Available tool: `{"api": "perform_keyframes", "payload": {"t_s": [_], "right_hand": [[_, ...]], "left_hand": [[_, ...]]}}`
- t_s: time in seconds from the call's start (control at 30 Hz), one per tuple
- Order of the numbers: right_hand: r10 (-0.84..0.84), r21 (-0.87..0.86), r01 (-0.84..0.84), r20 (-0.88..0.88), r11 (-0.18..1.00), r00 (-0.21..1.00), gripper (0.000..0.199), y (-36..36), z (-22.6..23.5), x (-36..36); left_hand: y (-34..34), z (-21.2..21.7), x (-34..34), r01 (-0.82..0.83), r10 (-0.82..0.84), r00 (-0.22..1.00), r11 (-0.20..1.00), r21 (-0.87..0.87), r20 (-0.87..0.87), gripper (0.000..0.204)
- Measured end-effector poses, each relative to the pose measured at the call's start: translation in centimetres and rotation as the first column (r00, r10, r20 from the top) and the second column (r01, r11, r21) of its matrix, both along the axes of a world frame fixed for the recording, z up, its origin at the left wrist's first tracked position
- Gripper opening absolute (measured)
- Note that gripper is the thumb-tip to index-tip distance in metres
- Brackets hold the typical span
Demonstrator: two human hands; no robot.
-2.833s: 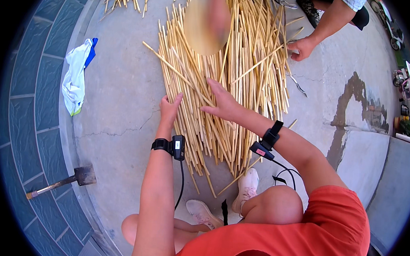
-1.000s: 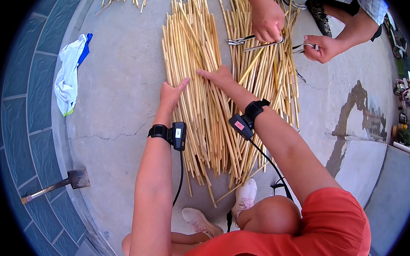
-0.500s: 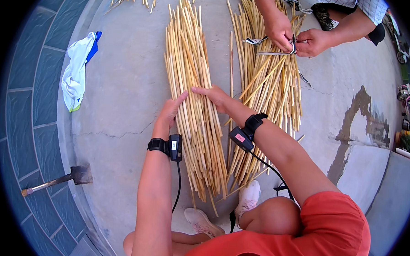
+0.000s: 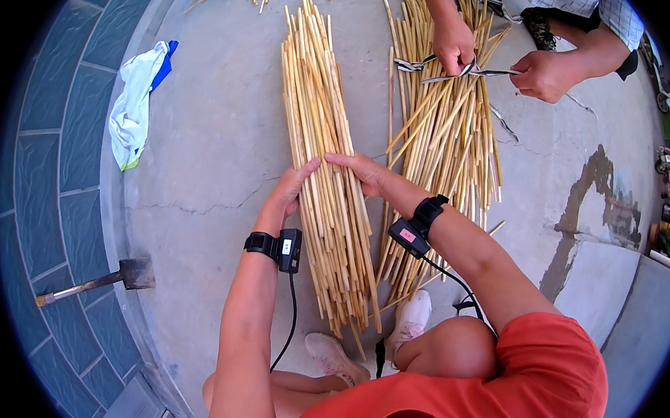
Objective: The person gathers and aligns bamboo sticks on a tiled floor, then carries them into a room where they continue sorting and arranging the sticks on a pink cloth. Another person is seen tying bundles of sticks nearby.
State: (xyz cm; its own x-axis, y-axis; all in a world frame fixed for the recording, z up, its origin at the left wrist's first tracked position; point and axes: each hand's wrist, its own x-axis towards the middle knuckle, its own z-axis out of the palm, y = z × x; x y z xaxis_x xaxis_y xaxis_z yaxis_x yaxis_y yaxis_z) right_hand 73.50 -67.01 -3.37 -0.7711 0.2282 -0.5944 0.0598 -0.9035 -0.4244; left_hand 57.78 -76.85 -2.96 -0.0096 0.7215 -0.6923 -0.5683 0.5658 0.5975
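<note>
Stick bundle [image 4: 323, 216] slanting over concrete [image 4: 219, 129], left hand [image 4: 289, 189] and right hand [image 4: 362, 173] clasping its sides. Seemingly gathering sticks; next move calling for even two-sided squeeze. Beyond, co-worker's hands [image 4: 548, 75] holding strap [image 4: 496, 72] across second bundle [image 4: 445, 161].

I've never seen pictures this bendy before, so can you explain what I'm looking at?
There's no robot here, just a person in a red top. A wide camera on that person's head looks down, so straight edges bend. The left hand and right hand hold a bundle of thin yellow sticks from both sides. Each wrist wears a small black box. Beside the bundle, more sticks lie on the grey ground; another person's hands hold a black-and-white strip over them. To the left lie a pale cloth and a flat-bladed tool.
</note>
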Motion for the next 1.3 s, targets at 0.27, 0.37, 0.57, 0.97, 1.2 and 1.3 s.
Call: {"api": "perform_keyframes", "payload": {"t_s": [0.27,0.37,0.57,0.97,1.2,1.3], "right_hand": [[-0.007,0.035,0.005,0.050,0.999,0.999,0.057,-0.1,0.5,0.0],[-0.028,-0.015,0.029,0.004,0.999,1.000,0.056,0.5,-0.5,0.3],[-0.026,0.018,0.026,-0.006,1.000,1.000,0.053,0.2,-0.3,0.2],[-0.071,0.050,0.072,-0.028,0.996,0.997,0.056,-1.0,0.3,0.8],[-0.169,0.161,0.173,-0.038,0.972,0.985,0.057,-1.8,1.7,0.7],[-0.174,0.236,0.186,-0.072,0.954,0.982,0.061,-1.3,3.6,0.4]], "left_hand": [[0.5,0.2,-0.1,0.027,-0.026,0.999,0.999,0.037,-0.028,0.065],[1.9,1.0,-0.1,0.081,-0.077,0.995,0.995,0.051,-0.066,0.064],[1.8,0.4,-0.1,0.084,-0.075,0.993,0.991,0.102,-0.094,0.060],[0.7,0.1,0.2,0.109,-0.112,0.992,0.993,0.051,0.051,0.066],[0.4,1.0,0.0,0.149,-0.155,0.986,0.985,0.087,0.062,0.075],[0.7,3.0,-0.2,0.097,-0.108,0.989,0.990,0.104,0.099,0.076]]}}
